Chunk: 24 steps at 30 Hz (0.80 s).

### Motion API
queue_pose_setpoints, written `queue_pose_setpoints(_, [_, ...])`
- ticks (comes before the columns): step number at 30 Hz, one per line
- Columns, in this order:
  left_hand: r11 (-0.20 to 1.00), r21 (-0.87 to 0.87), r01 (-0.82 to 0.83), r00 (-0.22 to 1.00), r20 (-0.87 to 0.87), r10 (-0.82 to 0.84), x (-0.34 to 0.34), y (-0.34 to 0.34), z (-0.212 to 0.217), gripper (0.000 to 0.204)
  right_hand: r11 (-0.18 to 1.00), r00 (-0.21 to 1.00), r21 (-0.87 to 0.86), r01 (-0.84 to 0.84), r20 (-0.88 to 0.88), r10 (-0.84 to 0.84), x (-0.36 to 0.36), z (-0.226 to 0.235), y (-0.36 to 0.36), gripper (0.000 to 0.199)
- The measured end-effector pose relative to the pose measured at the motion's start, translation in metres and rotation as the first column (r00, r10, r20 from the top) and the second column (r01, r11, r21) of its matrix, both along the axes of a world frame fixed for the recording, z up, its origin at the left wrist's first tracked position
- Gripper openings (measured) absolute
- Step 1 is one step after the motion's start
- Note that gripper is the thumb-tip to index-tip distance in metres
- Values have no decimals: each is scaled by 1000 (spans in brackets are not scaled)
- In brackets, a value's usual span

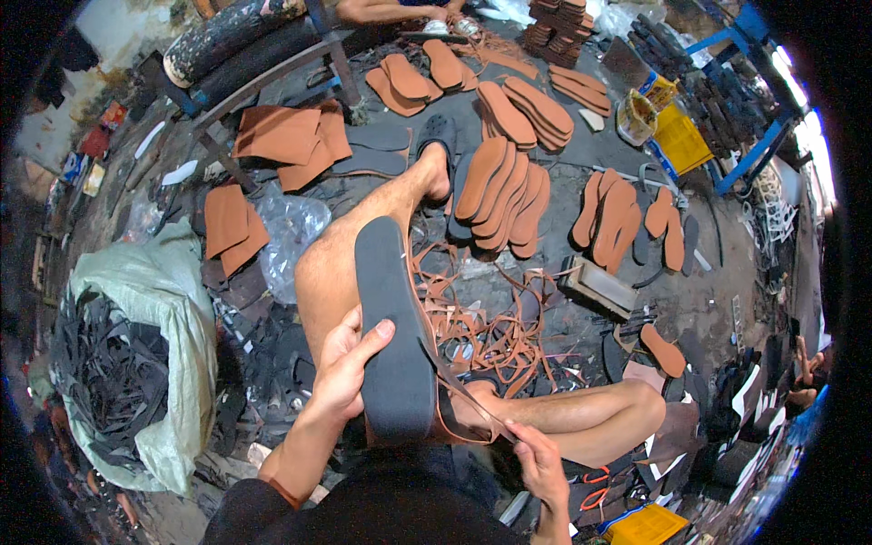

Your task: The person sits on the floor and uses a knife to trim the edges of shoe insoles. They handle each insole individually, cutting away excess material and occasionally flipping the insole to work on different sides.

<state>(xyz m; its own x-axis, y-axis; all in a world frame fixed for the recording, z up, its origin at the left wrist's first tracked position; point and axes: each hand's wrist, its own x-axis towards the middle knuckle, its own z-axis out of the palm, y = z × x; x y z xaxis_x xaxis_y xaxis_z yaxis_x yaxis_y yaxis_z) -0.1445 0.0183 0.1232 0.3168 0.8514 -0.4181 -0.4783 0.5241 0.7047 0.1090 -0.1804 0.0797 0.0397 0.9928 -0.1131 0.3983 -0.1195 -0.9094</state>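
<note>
A dark grey shoe sole [389, 318] with a brown edge along its right side is held up in front of me, its heel end near my lap. My left hand [350, 359] grips it at the left edge, thumb lying on the dark face. On the right, a thin brown strip [468, 397] runs from the sole's edge down to my right hand [538, 457], whose fingers are pinched on it. Whether a blade is hidden in those fingers I cannot tell. Beyond the sole, a heap of curled brown offcuts [500, 336] covers the ground between my legs.
Stacked brown soles [500, 195] lie ahead, near brown sheets [286, 136]. A pale green sack [186, 318] of black scraps stands left. At right are a rectangular block [597, 287], orange-handled scissors [595, 488] and a yellow container [681, 141]. Another person's hands [445, 13] show at the top.
</note>
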Motion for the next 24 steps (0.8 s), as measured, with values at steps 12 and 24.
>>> queue_pose_setpoints(12, [994, 97, 58, 997, 39, -62, 16, -2, -10, 35, 941, 990, 309, 141, -40, -135, -69, -27, 157, 37])
queue_pose_setpoints(24, [978, 98, -183, 968, -158, 197, -3, 24, 19, 25, 916, 978, 399, 29, 179, -109, -83, 30, 132, 49])
